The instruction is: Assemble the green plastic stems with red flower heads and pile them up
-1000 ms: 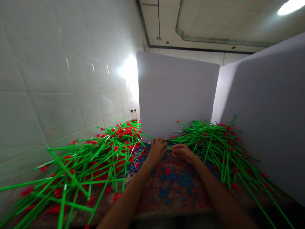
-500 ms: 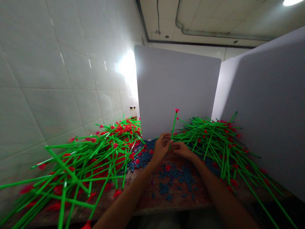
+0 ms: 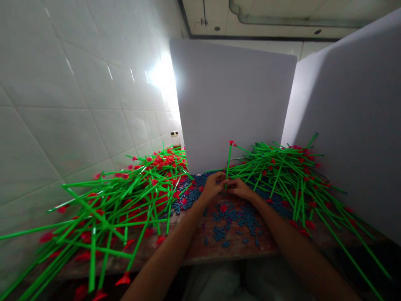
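Observation:
A green stick with a red suction cup on its top end [image 3: 229, 161] stands almost upright between my hands. My left hand [image 3: 214, 184] is closed around its lower part. My right hand [image 3: 240, 189] meets it there from the other side, fingertips pinched at the stick's low end. Whatever lies between those right fingertips is too small and hidden to name. Small blue cylindrical pieces [image 3: 233, 217] are scattered on the worn reddish table [image 3: 216, 251] below my hands, with a loose red suction cup [image 3: 223, 207] among them.
Heaps of green sticks with red cups lie at left [image 3: 125, 209] and at right [image 3: 282, 171], some overhanging the table's front edge. A pale panel [image 3: 234, 104] stands behind, another panel [image 3: 351, 125] at right. A jar [image 3: 175, 140] stands by the tiled wall [image 3: 94, 125].
The camera has tipped slightly downward. The stick is more upright and sits lower between my hands, and my fingers have drawn closer together around its low end.

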Available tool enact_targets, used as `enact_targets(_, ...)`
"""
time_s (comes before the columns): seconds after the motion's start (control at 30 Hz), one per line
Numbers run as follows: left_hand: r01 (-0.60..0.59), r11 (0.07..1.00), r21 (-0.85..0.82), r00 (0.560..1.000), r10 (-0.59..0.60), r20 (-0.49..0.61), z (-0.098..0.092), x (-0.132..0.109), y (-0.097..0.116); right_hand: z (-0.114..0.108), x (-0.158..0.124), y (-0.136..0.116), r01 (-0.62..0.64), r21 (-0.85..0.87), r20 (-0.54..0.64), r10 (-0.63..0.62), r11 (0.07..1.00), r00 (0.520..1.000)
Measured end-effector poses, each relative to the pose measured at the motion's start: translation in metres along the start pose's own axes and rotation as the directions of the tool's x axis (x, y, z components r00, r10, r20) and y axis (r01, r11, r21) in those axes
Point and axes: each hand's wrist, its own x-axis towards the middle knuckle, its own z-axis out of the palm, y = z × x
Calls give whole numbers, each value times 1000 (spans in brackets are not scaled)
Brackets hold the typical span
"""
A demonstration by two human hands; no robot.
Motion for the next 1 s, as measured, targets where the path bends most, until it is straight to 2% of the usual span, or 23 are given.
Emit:
enact_targets(0.27, 0, 1000, 21, 1000, 0, -18, 2, -4, 2, -1, -6, -5, 47, -29, 52, -46, 998, 998)
enact_targets(0.63, -4, 998, 57, 1000, 3, 16, -3, -10, 7, 1, -5, -5, 71, -74, 78, -65, 995, 995)
enact_targets(0.8, 52, 998, -19, 998, -52, 20, -7, -10, 0, 2, -3, -5, -9, -60, 80, 14, 998, 997)
enact_targets(0.9, 78, 996, -51, 997, -78, 20, -10, -6, -6, 1, -1, -4, -106, 34, 53, 104, 994, 993)
enact_targets(1.0, 89, 994, -64, 993, -83, 79, -11, -2, -10, -1, 1, -2, -168, 173, 44, 163, 970, 986)
